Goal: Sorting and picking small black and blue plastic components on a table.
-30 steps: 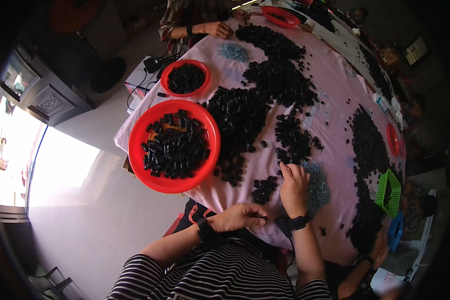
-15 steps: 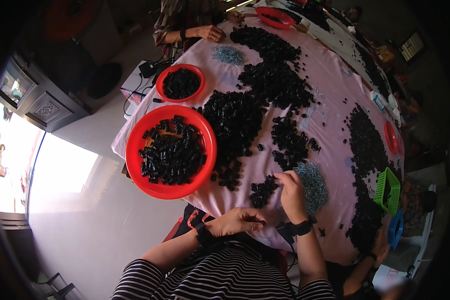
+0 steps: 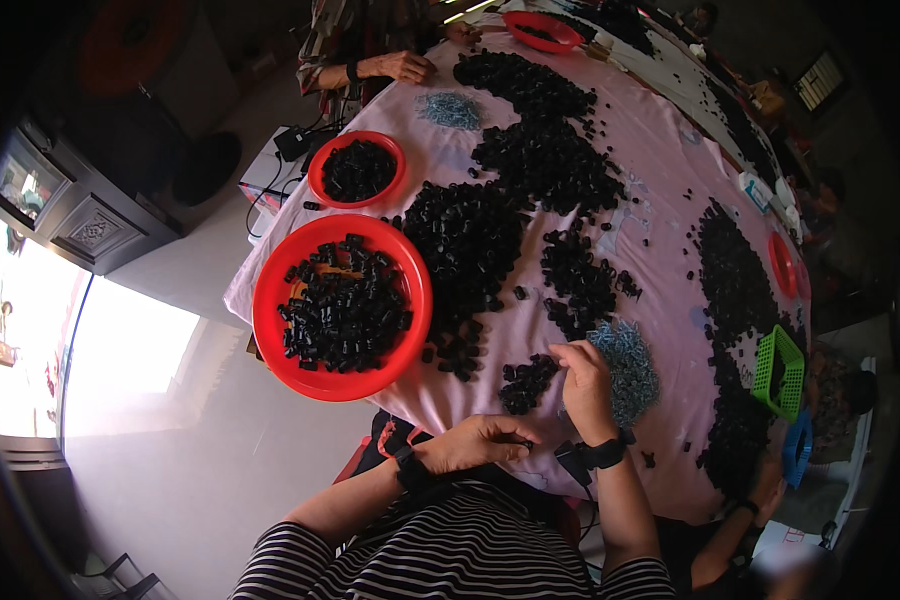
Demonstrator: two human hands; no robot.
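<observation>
My left hand (image 3: 478, 442) is closed at the table's near edge, pinching a small black plastic part (image 3: 526, 445) between thumb and fingertips. To its right and farther in, my right hand (image 3: 586, 388) has its fingers bent together; what they hold, if anything, is hidden. Its fingertips are beside a small heap of black parts (image 3: 528, 384). Just right of that hand spreads a pile of small bluish-silver screws (image 3: 630, 372). A dark device with a cable (image 3: 573, 462) is beside my right wrist.
A large red basin (image 3: 266, 335) of black pieces stands at the table's left edge, a smaller red basin (image 3: 315, 178) behind it. Large black heaps (image 3: 465, 235) cover the pink cloth (image 3: 660, 290). Another person's hand (image 3: 405, 67) rests far left; green (image 3: 792, 375) and blue (image 3: 796, 450) baskets stand right.
Both of my hands keep nearly the same pose and place. The view has shifted slightly; little else differs.
</observation>
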